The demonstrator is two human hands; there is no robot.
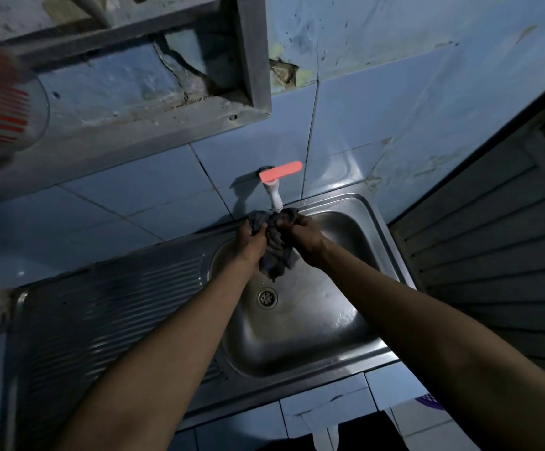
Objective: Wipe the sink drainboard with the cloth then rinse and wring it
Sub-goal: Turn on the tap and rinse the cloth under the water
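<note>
Your left hand [253, 239] and right hand [307, 237] are both closed around the dark grey cloth [276, 245], bunching it just under the white tap spout [274, 198] and above the steel sink basin [297, 320]. The cloth's loose tail hangs down toward the drain [267, 297]. The ribbed drainboard [108, 307] lies to your left with nothing on it, so you appear to be at the rinse. Whether water is running is too dim to tell; check the red tap lever [282, 170]. Knead the folds open under the spout so grit washes out, then twist your hands in opposite directions, low over the basin, so the drips land inside.
</note>
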